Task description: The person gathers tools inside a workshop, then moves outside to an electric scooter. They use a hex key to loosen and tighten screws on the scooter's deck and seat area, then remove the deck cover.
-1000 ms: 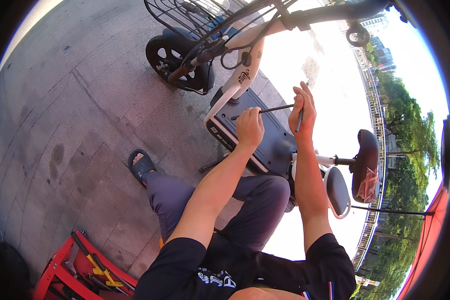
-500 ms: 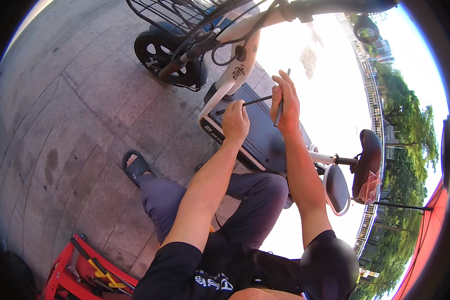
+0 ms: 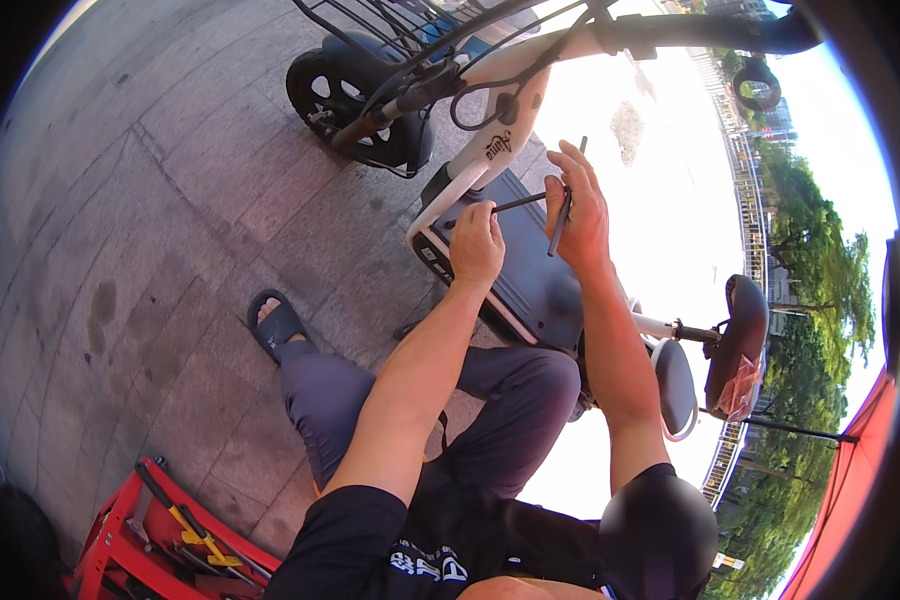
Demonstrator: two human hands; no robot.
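A dark T-handle wrench point(image 3: 522, 201) reaches from my left hand to my right, above the footboard of a white and black electric scooter point(image 3: 540, 260). My left hand point(image 3: 478, 245) is closed round its shaft, and a short dark end shows beyond the knuckles, over the footboard's front. My right hand point(image 3: 583, 222) is at the crossbar, its fingers stretched upward and the thumb apart. The crossbar lies against the palm side of that hand. Whether the wrench's tip touches a screw cannot be made out.
The scooter's front wheel point(image 3: 355, 110), wire basket point(image 3: 390, 35) and handlebar point(image 3: 720, 35) are at the far side, its saddle point(image 3: 738, 345) at the right. A red tool box point(image 3: 120, 540) with yellow-handled tools stands at lower left on the paving point(image 3: 170, 330).
The scooter appears slightly farther right and lower in view. Both hands keep nearly the same hold on the wrench, and the crossbar's tilt has barely changed.
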